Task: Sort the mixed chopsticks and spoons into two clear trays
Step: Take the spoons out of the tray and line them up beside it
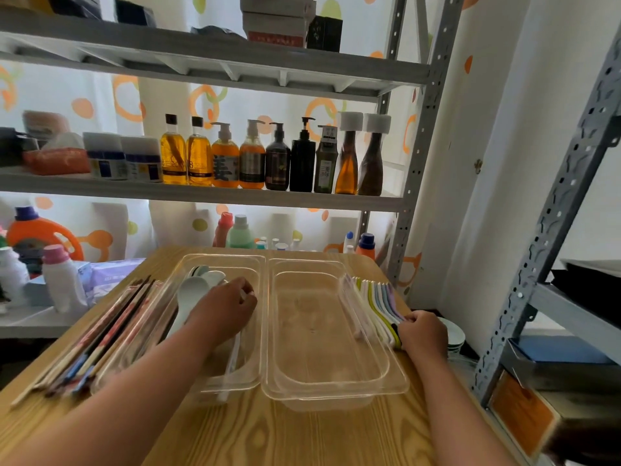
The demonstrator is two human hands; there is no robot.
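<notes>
Plenty of clutter is packed around the work area: pump bottles (pixel 252 156) are lined up on the grey metal shelf (pixel 201 195) right behind, detergent jugs (pixel 40 233) are parked lower down on the left, and some bowls (pixel 455 334) are tucked just past the table's right edge. The left clear tray (pixel 235 257) is partly blocked by the left hand (pixel 225 307), held over it with fingers curled; something thin and white might be pinched, but that can't really be told. Pale spoons (pixel 195 287) are lying in that tray, and the chopsticks (pixel 100 338) are bunched just beside its left wall. The right clear tray (pixel 336 391) is set right up against it. Pastel utensils (pixel 376 297) fanned along its right side are gripped at the near end by the right hand (pixel 423 331). Everything is laid out on a light wood-grain table (pixel 285 438), backed by a white curtain (pixel 127 95) dotted with orange rings.
</notes>
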